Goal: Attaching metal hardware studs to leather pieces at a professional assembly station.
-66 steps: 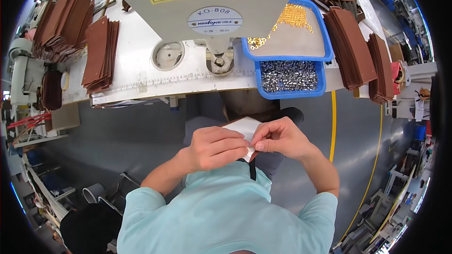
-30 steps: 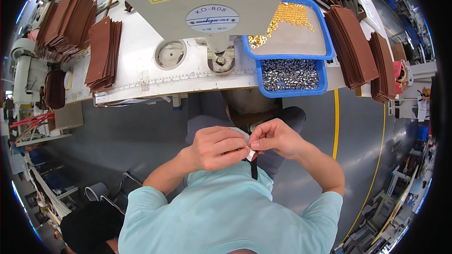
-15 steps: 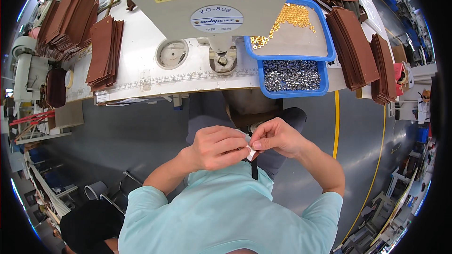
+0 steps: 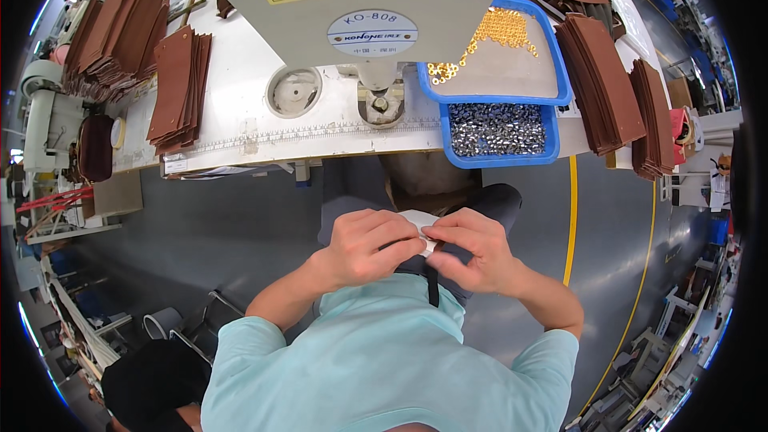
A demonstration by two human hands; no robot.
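Note:
Over my lap, below the table edge, my left hand (image 4: 370, 246) is closed on a small white piece (image 4: 419, 219) that looks like thin paper or backing sheet. My right hand (image 4: 474, 250) meets it from the other side, its fingertips pressed to the white piece close to the left fingertips. The right thumb is smeared by motion and lies a little lower. Fingers cover much of the piece, so its full shape and anything inside it are hidden.
Ahead stands a grey press machine (image 4: 352, 8) on a white table (image 4: 240, 132) with a ruler strip. Blue trays hold gold rings (image 4: 504, 28) and dark metal fasteners (image 4: 496, 130). Brown leather stacks (image 4: 180, 88) lie left, others (image 4: 600, 84) right. Behind me at left is a person (image 4: 156, 384).
My right hand has shifted its grip, the thumb swinging down and away from the fingers. More of the white piece shows above the fingertips.

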